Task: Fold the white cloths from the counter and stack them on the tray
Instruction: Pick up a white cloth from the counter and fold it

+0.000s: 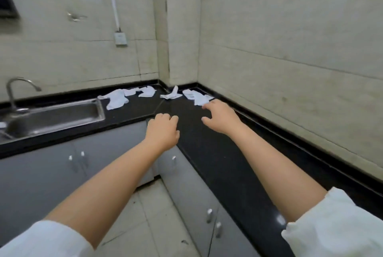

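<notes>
Several crumpled white cloths lie in the far corner of the black counter (pixel 207 153): a large one (pixel 116 99) near the sink, a small one (pixel 147 91), one at the corner (pixel 171 95), and one at the right (pixel 198 97). My right hand (pixel 220 118) reaches out over the counter, fingers loosely spread, its fingertips just short of the right cloth. My left hand (pixel 162 130) hovers over the counter's front edge with fingers loosely curled, holding nothing. No tray is in view.
A steel sink (pixel 56 117) with a tap (pixel 12 92) is set in the counter at the left. Grey cabinet doors (pixel 62 169) with metal handles run below. Tiled walls close the corner, and a wall socket (pixel 120 38) hangs above.
</notes>
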A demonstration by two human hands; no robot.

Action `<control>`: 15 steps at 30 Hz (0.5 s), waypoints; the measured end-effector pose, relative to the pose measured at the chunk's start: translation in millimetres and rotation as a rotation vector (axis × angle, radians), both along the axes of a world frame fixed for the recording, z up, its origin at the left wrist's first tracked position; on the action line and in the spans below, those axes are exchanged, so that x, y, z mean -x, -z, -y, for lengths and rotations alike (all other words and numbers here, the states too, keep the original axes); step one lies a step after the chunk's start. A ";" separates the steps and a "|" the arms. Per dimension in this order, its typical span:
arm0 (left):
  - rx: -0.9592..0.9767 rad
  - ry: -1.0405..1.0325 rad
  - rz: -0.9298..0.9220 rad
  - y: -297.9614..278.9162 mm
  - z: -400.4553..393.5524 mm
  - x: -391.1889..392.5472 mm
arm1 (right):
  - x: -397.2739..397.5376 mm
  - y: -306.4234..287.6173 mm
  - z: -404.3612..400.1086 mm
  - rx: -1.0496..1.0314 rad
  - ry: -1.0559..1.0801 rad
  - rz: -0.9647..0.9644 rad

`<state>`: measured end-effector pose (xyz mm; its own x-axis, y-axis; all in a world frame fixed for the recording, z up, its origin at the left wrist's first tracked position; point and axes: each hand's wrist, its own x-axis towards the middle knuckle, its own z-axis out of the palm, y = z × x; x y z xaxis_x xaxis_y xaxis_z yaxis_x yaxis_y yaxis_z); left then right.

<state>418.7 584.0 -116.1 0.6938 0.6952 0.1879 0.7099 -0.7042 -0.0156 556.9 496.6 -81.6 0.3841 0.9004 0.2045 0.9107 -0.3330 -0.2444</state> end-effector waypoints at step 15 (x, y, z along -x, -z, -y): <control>0.086 -0.386 -0.060 24.8 -360.3 46.6 | -22.2 25.6 -390.7 0.071 -0.254 -0.103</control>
